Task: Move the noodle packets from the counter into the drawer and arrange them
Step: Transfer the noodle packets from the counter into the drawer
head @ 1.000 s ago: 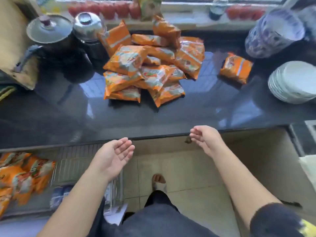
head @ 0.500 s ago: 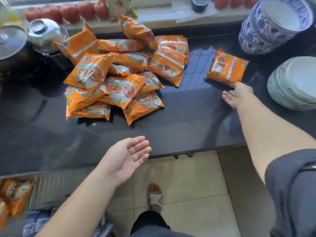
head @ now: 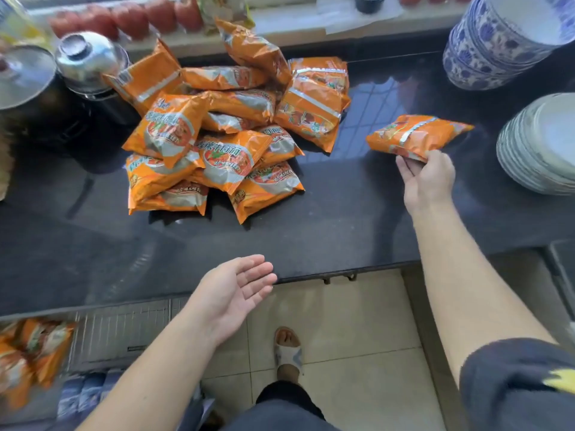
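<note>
Orange noodle packet point(head: 417, 135), pinched above right-hand fingers point(head: 407, 168)

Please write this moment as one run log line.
right hand: grips lone noodle packet | left hand: open, empty | packet pile: on counter | drawer: open

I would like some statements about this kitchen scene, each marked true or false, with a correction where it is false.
1. The right hand grips a single noodle packet by its near edge. True.
2. The left hand holds a packet. False: it is open, palm up, and holds nothing.
3. A pile of packets lies on the counter. True.
4. The drawer holds no packets yet. False: orange packets already lie at its left end.
5. The stack of plates stands left of the pile. False: it stands at the right edge.
</note>
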A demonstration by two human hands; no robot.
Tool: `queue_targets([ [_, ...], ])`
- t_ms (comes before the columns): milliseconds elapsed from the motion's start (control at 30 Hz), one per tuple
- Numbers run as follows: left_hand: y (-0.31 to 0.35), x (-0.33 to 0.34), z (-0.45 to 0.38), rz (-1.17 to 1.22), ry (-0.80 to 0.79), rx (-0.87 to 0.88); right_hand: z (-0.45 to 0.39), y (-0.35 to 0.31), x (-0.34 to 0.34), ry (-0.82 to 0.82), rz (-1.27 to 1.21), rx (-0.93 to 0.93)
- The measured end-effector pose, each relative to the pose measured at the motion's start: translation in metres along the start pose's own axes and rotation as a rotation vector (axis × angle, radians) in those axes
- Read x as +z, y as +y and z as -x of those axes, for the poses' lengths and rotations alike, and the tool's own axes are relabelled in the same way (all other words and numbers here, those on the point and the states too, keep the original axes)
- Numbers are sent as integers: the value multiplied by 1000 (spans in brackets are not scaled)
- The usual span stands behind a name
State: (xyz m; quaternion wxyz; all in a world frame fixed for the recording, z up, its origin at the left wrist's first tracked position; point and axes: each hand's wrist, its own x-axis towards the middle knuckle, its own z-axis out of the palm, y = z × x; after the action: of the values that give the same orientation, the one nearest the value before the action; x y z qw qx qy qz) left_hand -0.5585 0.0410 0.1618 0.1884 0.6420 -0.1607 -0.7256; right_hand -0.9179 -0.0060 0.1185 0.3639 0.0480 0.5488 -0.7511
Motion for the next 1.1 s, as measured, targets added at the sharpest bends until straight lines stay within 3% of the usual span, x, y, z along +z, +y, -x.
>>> queue_targets([
  [167,-15,-30,20,2,-74,24,153,31,-28,-310,-33,98],
  [367,-36,-106,64,209,-163,17,307,113,-40,-674,265,550],
  [500,-64,-189,76,338,-7,23,359,177,-14,-777,478,743],
  [633,-90,-300,70,449,206,-44,401,251,16,-904,910,789],
  [767,-100,-423,53,559,410,-65,438,321,36,-836,1182,736],
  [933,-86,-561,3,622,501,-30,476,388,57,-641,1291,713],
  [1100,-75,-638,-55,892,569,90,495,432,65,-551,1467,683],
])
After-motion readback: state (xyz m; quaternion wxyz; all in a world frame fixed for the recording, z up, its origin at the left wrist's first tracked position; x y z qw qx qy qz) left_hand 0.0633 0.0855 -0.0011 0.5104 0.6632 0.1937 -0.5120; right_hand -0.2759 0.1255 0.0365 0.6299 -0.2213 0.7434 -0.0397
